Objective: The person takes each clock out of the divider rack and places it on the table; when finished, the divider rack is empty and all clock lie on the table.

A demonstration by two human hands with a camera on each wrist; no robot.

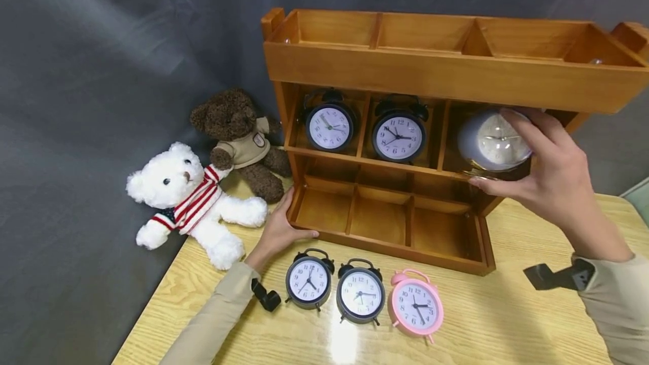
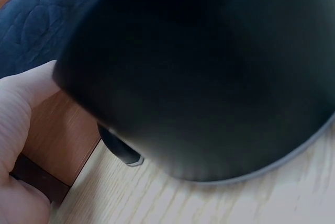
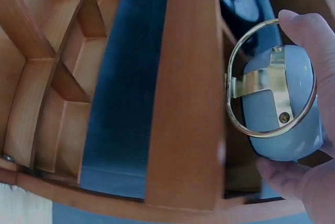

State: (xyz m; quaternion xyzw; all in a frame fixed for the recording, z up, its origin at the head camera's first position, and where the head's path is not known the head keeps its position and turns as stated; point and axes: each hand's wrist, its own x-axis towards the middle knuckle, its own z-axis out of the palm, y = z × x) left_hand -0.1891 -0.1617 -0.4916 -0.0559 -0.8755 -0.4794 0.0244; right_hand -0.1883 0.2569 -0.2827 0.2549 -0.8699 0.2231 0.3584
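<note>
My right hand [image 1: 555, 170] grips a round clock [image 1: 502, 142] at the right compartment of the rack's middle tier. In the right wrist view, the clock's pale blue back [image 3: 306, 85] carries a gold ring stand [image 3: 230, 93], with the thumb and fingers on opposite sides of the casing. At the lower left front corner of the wooden rack [image 1: 380, 246], my left hand [image 1: 279, 230] holds the edge, thumb along the front and fingers up the side. Black twin-bell alarm clocks fill the middle tier's left [image 1: 329, 127] and centre [image 1: 399, 137] compartments.
In front of the rack stand two dark alarm clocks [image 1: 308, 281] [image 1: 361, 294] and a pink one [image 1: 417, 306]. A dark casing [image 2: 209, 88] looms close in the left wrist view. White [image 1: 195, 201] and brown [image 1: 240, 139] teddy bears sit left of the rack.
</note>
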